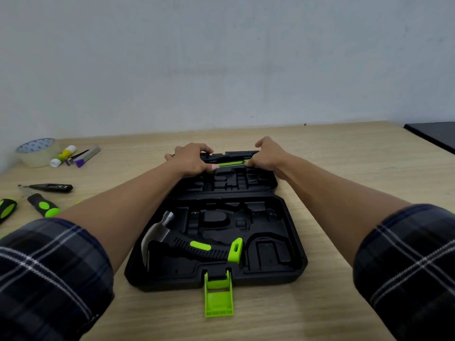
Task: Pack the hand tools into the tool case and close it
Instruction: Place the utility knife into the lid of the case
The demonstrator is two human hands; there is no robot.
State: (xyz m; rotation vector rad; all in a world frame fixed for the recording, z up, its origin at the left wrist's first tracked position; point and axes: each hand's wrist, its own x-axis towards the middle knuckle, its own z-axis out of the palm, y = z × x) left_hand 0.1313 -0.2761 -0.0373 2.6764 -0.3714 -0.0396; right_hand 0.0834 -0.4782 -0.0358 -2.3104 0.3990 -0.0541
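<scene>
Wooden table [320, 153] against a pale wall; open black case [293, 242] lying flat, green latch [218, 299] hanging toward the viewer. Hammer [189, 244] seated in the near half. Left hand [190, 159] and right hand [268, 156] at the far half, fingertips pinched on either end of a slim green-and-black tool [230, 164]. Screwdrivers [44, 205], tester pen [53, 187], tape [37, 151] and glue stick [62, 155] loose at far left.

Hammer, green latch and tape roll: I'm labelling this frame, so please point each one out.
hammer [194, 246]: head view, on its black handle grip.
green latch [218, 300]: head view, on the flap's middle.
tape roll [37, 153]: head view, on its outer side wall.
</scene>
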